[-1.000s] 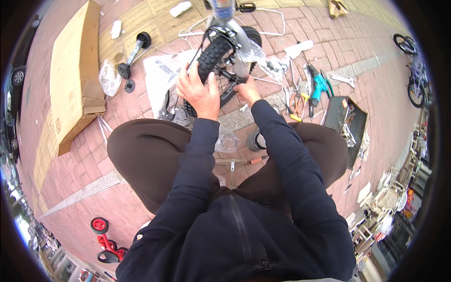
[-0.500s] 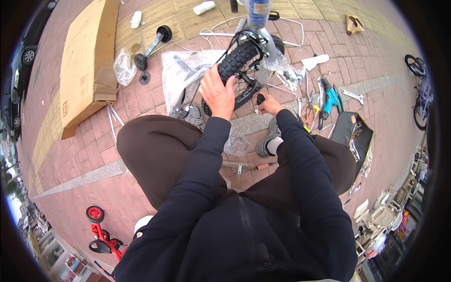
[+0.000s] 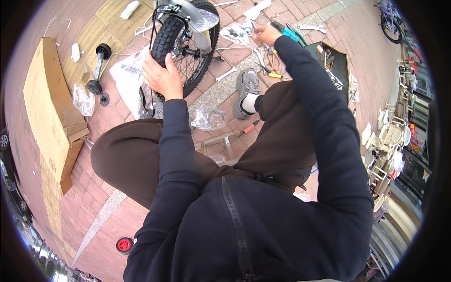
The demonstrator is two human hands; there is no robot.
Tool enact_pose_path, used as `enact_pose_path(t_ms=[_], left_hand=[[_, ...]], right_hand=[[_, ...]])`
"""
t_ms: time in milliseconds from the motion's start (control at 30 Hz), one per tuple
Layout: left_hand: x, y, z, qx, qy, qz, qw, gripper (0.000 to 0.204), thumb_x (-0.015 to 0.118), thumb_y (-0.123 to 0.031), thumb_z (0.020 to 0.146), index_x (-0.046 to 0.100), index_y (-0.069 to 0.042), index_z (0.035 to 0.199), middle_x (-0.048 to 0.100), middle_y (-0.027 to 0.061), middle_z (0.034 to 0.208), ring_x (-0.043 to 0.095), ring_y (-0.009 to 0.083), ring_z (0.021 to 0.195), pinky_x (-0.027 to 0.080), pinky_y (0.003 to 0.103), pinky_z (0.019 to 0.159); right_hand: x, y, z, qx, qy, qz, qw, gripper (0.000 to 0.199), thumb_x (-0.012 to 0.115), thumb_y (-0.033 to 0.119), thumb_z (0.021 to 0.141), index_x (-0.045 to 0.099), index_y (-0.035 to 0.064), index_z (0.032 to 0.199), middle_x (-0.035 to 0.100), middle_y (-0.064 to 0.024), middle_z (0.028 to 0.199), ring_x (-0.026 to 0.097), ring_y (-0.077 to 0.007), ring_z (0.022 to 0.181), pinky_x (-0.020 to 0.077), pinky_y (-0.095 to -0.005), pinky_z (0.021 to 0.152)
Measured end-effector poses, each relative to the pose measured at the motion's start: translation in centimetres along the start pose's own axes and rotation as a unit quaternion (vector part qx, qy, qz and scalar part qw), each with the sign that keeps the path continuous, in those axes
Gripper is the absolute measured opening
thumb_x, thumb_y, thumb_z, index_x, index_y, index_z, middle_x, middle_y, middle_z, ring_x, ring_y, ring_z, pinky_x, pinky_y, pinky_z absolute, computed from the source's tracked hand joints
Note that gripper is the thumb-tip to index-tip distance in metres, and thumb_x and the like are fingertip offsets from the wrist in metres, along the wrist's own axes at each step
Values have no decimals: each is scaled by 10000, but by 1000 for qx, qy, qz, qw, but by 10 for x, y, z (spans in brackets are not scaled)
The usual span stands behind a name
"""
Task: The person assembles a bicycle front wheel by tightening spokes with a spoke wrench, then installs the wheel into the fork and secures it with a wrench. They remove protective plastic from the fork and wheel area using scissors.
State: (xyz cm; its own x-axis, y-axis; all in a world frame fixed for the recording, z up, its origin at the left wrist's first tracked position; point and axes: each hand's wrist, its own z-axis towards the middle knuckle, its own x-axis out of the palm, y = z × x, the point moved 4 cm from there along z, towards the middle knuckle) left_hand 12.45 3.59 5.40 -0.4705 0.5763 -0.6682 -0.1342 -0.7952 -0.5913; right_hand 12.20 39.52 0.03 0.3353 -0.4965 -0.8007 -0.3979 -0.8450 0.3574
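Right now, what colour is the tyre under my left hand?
Black, knobbly tyre, clearest in the head view, left hand resting on it.

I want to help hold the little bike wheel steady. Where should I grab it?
Grab the knobby tyre at its near edge, from above, as the left hand does. The wheel stands upright, so that edge is free; the spokes are thin and crowded.
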Motion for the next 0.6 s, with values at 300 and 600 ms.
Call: enact_pose_path(t_ms=[300, 600], left_hand=[[0, 0, 2, 11, -9, 22, 1000, 498, 640, -276, 771, 484, -33, 1178, 541, 160, 1058, 492, 354, 977, 378, 441, 840], [-6, -1, -2, 21, -7, -9, 1000, 474, 603, -235, 812, 462, -15, 1208, 529, 177, 1061, 484, 348, 983, 366, 419, 853]], right_hand=[[-154, -86, -190, -84, -240, 426, 868, 287, 495, 201, 910, 558, 31, 1133, 626, -35, 932, 571, -60, 750, 468, -190, 689], [116, -221, -87, 249, -251, 123, 927, 186, 652, 192, 714, 679, 56, 840, 658, -121, 741, 645, -230, 706, 494, -328, 657]])
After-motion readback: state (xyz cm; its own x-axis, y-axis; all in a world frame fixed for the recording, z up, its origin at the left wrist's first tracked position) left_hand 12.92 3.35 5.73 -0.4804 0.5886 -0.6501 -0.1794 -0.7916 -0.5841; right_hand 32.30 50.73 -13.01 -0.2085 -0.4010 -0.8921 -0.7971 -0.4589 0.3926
